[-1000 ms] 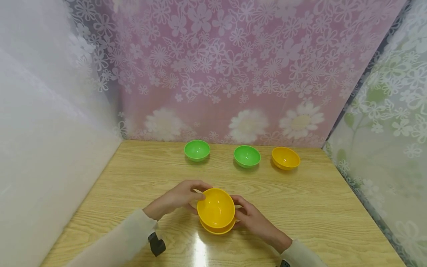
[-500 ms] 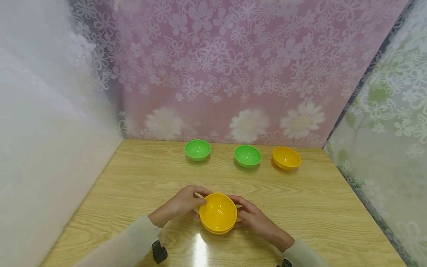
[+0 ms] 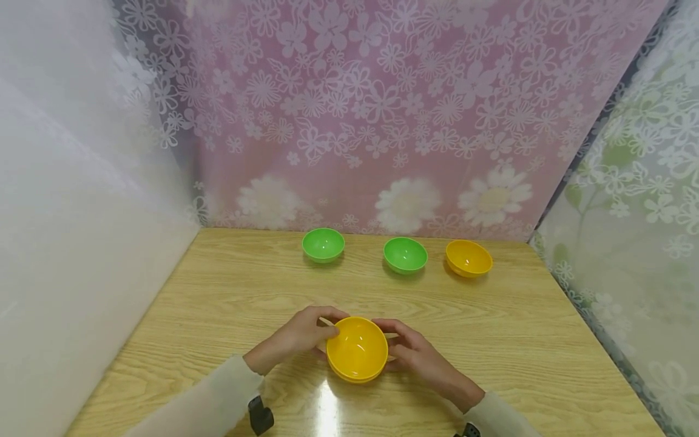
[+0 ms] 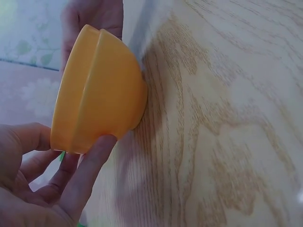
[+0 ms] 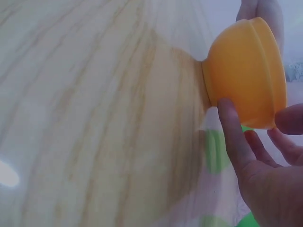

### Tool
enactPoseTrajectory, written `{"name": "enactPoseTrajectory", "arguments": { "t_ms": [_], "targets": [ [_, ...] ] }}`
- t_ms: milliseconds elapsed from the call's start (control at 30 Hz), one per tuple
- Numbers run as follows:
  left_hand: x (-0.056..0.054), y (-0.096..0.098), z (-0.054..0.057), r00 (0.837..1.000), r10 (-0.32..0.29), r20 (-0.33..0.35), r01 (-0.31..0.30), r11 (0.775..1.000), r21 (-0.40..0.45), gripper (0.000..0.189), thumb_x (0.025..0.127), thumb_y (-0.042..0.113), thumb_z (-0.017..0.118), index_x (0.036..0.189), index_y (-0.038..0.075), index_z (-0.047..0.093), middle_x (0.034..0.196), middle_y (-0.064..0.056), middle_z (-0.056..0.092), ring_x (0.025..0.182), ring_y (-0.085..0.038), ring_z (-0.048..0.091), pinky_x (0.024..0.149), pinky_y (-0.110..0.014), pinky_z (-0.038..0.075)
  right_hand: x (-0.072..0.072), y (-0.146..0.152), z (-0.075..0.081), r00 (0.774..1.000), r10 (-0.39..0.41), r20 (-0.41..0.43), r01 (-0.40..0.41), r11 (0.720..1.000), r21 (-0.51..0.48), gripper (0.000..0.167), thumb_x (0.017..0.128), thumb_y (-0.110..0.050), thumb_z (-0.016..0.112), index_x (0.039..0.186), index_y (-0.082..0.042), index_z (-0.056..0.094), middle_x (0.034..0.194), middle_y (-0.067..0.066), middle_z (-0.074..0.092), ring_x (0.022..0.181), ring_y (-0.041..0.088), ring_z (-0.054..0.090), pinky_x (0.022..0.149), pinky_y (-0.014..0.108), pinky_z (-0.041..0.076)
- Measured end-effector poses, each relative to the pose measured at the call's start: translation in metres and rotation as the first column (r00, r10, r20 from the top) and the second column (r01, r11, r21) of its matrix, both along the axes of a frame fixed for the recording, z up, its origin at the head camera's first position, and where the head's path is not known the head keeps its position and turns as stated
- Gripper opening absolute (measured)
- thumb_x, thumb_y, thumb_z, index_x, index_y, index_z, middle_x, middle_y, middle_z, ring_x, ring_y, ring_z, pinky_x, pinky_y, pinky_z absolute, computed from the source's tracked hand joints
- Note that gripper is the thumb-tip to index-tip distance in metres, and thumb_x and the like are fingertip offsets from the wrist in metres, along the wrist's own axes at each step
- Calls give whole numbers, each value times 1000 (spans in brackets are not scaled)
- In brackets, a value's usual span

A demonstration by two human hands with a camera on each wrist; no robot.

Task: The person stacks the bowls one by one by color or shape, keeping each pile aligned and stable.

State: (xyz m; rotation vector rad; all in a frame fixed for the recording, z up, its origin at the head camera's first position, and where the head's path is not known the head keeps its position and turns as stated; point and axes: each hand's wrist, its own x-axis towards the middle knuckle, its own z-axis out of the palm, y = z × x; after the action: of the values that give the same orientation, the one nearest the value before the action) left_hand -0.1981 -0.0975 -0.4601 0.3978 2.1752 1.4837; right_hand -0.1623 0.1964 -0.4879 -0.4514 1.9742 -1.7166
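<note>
Bowls, two of them yellow and nested, stand near the front of the wooden table [image 3: 246, 273] in the head view: the upper yellow bowl [image 3: 357, 347] sits inside the lower yellow bowl [image 3: 355, 380], whose edge shows as a thin crescent on the near side. The upper one opens upward, its glossy inside in plain sight, and the pair's axis is about vertical. The left hand [image 3: 300, 332] pinches the rim, thumb over the edge; the right hand [image 3: 422, 359] curls round the opposite side. Farther back, mouths up, stand a left green bowl [image 3: 323, 246], a right green bowl [image 3: 405, 255] and a third yellow bowl [image 3: 468, 259], before a pink flowered curtain [image 3: 349, 121]. From the left wrist, the scene lies sideways: two rims run close and parallel, the foot appears to rest on the wood, and a left fingertip [image 4: 105, 142] presses the outer wall. From the right wrist, one right fingertip [image 5: 226, 105] touches the wall low down, another digit meets the rim.
</note>
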Motion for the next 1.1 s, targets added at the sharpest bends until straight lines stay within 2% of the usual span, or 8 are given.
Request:
{"name": "enactPoseTrajectory", "arguments": {
  "t_ms": [267,567,833,1100],
  "targets": [
    [0,0,-4,1000,1,4,-1,1000,22,31,109,10,64,139,11,72,137,-15,65,108,-23,70,72,-42,72,-8,14,7,998,-63,-23,63,998,24,51,117,-17,51,163,1,39,167,29,36,146,40,54,104,43,66],
    [0,-1,-5,1000,1,7,-1,999,32,31,109,12,64,140,12,72,137,-14,65,108,-22,70,72,-42,72,-21,36,10,991,-110,-75,112,993,31,47,117,-14,46,158,8,41,163,33,38,145,48,48,105,42,65],
    [1,0,-4,1000,10,15,-10,1000,28,32,109,12,64,140,12,71,138,-14,65,108,-23,70,73,-42,72,-32,53,13,981,-178,-84,183,981,62,45,117,-15,47,156,9,44,161,33,41,142,45,52,105,41,66],
    [1,0,-3,1000,13,19,-13,1000,22,32,109,11,65,141,12,71,139,-15,65,107,-22,70,73,-42,72,-43,71,15,972,-216,-96,223,972,69,47,118,-16,46,158,9,42,164,33,39,139,33,57,104,39,66]
  ]
}}
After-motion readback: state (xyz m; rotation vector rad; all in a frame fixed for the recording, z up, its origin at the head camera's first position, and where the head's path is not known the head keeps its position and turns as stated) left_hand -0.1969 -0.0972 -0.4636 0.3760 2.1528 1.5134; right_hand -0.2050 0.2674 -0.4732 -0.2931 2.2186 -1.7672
